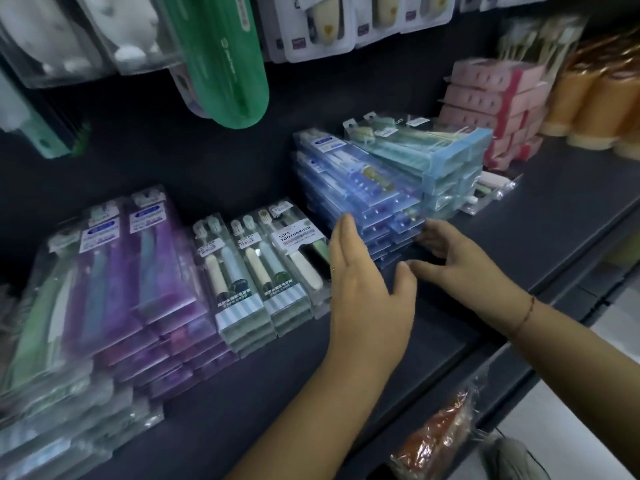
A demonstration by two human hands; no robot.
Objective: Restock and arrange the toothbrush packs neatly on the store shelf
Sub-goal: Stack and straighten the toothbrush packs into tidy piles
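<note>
Dark shelf (242, 410) bearing clear packs, each enclosing toothbrushes: purple stack (162, 271), striped-card stack (249, 275) and blue stack (363, 188) (topped by paler teal packs (433, 147) lying askew). Left hand (367, 289), fingers straight and together, thumb apart, stands edge-up between the striped-card and blue stacks. Right hand (457, 254), fingers loosely spread, touches the blue stack's lower front ends.

Dim store light, dark shelf (554, 209), motion blur at left, wide-angle bending at edges, faint pack glare
</note>
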